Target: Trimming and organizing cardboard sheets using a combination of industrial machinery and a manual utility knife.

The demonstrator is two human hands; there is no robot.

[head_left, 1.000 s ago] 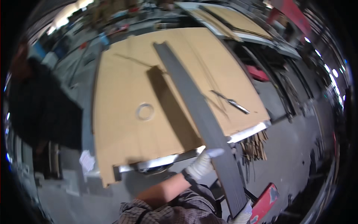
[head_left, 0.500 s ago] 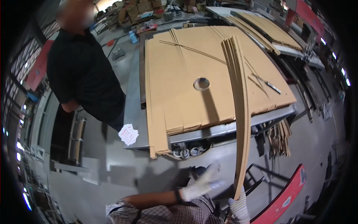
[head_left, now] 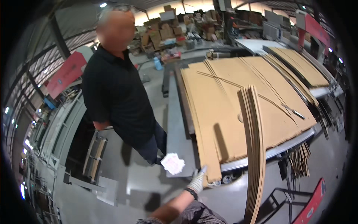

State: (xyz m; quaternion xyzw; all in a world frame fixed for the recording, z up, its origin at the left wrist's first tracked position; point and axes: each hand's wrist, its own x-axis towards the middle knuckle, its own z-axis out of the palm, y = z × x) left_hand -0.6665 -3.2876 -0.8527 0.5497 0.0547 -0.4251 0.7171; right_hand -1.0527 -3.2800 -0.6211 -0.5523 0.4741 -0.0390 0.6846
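Observation:
A tall bundle of long cardboard strips [head_left: 255, 156] stands upright on my right, its upper end leaning over the stack of cardboard sheets [head_left: 209, 89]. Its lower end runs out of the picture, and my right hand is not in view. My left hand [head_left: 197, 180], in a pale glove, reaches to the near end of a narrow cardboard strip [head_left: 211, 168] along the stack's left side. The fingers are stretched out and apart at the strip's edge; whether they press on it is hard to see. White paper labels [head_left: 173, 163] lie on the table corner beside this hand.
A co-worker [head_left: 119, 89] in a dark shirt stands left of the metal table [head_left: 175, 127]. A knife-like tool [head_left: 298, 114] and thin offcuts lie on the sheets. Cut strips [head_left: 299, 158] hang below the table, near a red-topped stand [head_left: 312, 203].
The view has tilted up and turned left. My left hand has moved from beside the bundle to the narrow strip's end. My right hand, earlier on the bundle's lower end, has left the picture.

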